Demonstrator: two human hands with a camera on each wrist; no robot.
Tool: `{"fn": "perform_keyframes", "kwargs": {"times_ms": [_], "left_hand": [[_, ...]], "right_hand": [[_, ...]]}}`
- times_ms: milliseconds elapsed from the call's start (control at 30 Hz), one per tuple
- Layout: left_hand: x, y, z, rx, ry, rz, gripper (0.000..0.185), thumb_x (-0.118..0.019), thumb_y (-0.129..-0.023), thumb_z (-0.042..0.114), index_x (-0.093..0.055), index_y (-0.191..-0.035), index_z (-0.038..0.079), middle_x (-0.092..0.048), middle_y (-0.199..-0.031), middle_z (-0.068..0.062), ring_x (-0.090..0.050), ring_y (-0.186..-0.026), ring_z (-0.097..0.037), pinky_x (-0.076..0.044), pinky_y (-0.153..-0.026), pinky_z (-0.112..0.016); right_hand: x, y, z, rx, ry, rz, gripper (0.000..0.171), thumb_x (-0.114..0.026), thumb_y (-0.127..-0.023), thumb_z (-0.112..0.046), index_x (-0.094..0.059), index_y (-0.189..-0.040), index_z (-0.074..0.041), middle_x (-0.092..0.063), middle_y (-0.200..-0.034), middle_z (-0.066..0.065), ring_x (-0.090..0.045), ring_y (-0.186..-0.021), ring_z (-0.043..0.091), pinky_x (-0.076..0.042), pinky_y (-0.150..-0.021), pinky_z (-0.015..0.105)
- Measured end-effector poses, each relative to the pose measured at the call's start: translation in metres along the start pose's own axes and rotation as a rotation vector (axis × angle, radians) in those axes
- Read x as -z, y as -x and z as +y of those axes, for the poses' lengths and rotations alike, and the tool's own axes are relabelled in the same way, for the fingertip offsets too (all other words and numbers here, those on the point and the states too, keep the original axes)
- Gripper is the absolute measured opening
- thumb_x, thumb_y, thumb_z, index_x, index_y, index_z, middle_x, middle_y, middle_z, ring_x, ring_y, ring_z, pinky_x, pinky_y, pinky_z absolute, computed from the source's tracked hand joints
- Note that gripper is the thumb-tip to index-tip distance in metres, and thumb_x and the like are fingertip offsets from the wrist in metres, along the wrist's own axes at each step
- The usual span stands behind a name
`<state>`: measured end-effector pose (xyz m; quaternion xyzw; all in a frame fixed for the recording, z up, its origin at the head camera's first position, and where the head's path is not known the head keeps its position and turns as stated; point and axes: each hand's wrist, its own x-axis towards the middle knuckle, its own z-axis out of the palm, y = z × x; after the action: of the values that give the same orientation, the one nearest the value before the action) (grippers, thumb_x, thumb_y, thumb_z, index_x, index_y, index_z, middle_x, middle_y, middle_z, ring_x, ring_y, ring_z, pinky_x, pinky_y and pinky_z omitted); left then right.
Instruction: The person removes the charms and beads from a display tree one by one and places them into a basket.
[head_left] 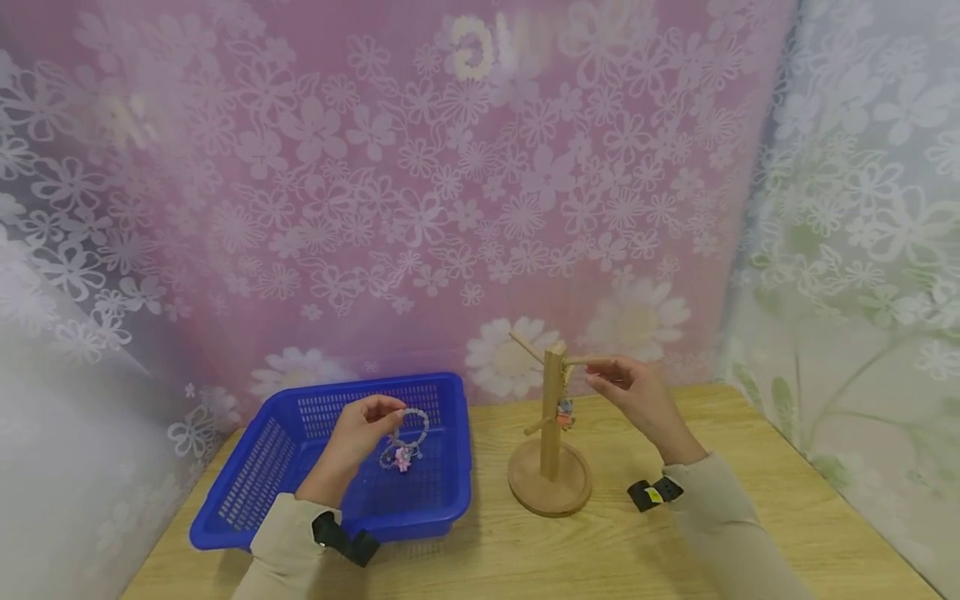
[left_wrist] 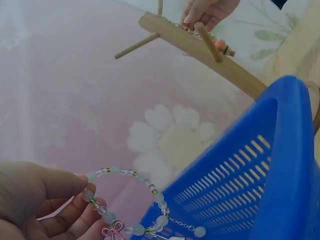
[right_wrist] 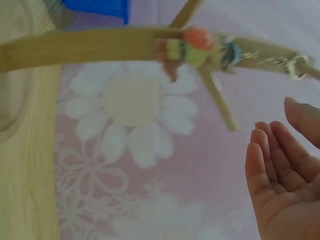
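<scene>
Two hands are at work over our wooden table [head_left: 750, 500]. Our left hand [head_left: 358, 433], low and left of centre in the head view, has its grip closed on a beaded bracelet [head_left: 408, 435], which hangs above the inside of the blue basket [head_left: 255, 475]. Our left wrist view shows what the head view cannot: the fingers [left_wrist: 75, 215] curl round pale, frosted beads with small green spacers between them, a pink bow charm [left_wrist: 113, 230] sits at the bottom edge of the frame, and a fine chain runs on toward the basket's slotted wall [left_wrist: 235, 185].

Our right hand [head_left: 633, 392] sits right of centre in the head view, beside an upper peg of the wooden jewellery stand [head_left: 551, 433]; from there we cannot tell whether it touches the peg. Our right wrist view settles the grip: the fingers [right_wrist: 272, 165] lie straight and apart in the lower right of the frame, holding nothing and clear of the wood. That view also shows a second bracelet [right_wrist: 200, 47] with orange, yellow-green and blue beads and a metal clasp, hanging against the stand's post at the upper centre; in the head view it is only a small coloured blur on the post.

The stand's round base rests on the table just right of the basket.
</scene>
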<state>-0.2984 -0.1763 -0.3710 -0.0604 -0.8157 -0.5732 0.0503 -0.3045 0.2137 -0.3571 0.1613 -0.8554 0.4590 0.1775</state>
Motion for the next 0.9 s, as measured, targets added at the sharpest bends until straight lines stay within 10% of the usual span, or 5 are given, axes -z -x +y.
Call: {"fn": "perform_keyframes", "kwargs": {"times_ms": [900], "left_hand": [[0.031, -0.024, -0.04, 0.145, -0.035, -0.014, 0.019, -0.06, -0.092, 0.008, -0.064, -0.106, -0.004, -0.066, -0.094, -0.005, -0.061, -0.083, -0.013, -0.048, -0.091, -0.045]], "right_hand": [[-0.021, -0.031, 0.03, 0.037, -0.085, -0.114, 0.032, -0.055, -0.096, -0.021, -0.061, -0.124, -0.007, -0.057, -0.127, 0.016, -0.058, -0.11, 0.032, -0.05, -0.089, 0.044]]}}
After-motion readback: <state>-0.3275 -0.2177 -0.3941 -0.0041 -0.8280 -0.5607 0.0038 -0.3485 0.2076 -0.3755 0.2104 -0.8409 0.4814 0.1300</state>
